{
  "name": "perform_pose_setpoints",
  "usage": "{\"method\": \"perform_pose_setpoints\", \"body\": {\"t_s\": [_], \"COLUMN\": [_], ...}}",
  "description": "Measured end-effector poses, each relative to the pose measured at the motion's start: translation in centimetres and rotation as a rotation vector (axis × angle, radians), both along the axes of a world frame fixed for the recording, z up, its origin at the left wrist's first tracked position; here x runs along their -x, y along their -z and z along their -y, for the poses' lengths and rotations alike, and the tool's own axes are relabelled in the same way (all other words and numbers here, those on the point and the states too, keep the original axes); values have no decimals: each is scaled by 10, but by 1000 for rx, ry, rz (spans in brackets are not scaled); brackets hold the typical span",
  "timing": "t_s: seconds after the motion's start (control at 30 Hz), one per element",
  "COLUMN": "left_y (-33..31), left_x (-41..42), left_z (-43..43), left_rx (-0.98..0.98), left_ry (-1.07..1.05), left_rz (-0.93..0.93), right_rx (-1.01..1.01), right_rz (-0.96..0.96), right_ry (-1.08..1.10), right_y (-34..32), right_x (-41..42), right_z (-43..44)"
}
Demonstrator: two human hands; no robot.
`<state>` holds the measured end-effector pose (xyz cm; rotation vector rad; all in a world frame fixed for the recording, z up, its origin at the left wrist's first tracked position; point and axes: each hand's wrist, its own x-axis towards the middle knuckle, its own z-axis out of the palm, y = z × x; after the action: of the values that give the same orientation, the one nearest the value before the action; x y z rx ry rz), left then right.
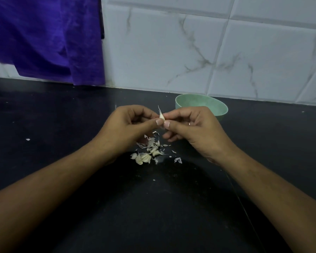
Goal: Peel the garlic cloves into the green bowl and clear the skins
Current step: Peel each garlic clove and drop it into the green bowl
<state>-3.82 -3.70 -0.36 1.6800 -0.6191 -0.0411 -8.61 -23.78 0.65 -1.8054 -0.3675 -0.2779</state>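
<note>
Above the skins (150,142), hands (130,123) (192,125) apparently pinch a clove (161,116).

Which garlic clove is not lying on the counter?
The garlic clove pinched between the left hand and right hand; the other cloves lie among skins on the counter.

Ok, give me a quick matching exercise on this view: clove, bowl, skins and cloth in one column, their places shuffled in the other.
1 garlic clove
2 green bowl
3 loose skins
4 purple cloth

A behind the right hand, on the counter
B hanging at back left
C pinched between right hand and left hand
D on the counter, below both hands

Pairs: 1-C, 2-A, 3-D, 4-B
</note>
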Motion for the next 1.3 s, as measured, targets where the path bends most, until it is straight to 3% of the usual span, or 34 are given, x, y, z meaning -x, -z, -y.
{"method": "perform_pose_setpoints", "body": {"t_s": [0.23,0.7,0.93,1.17,1.3], "left_y": [-1,-5,-4,-5,-5], "left_x": [0,1,0,0,0], "left_z": [-1,-3,-6,-9,-7], "left_rx": [28,-29,-114,-166,-144], "left_ry": [39,46,70,107,104], "left_rz": [-51,6,31,-5,-46], "right_rx": [52,221,301,471,463], "right_rz": [147,215,151,188,199], "right_ry": [75,41,12,-4,11], "right_y": [6,3,1,0,1], "right_x": [-1,-1,2,4,5], "right_z": [-2,-1,4,3,-1]}}
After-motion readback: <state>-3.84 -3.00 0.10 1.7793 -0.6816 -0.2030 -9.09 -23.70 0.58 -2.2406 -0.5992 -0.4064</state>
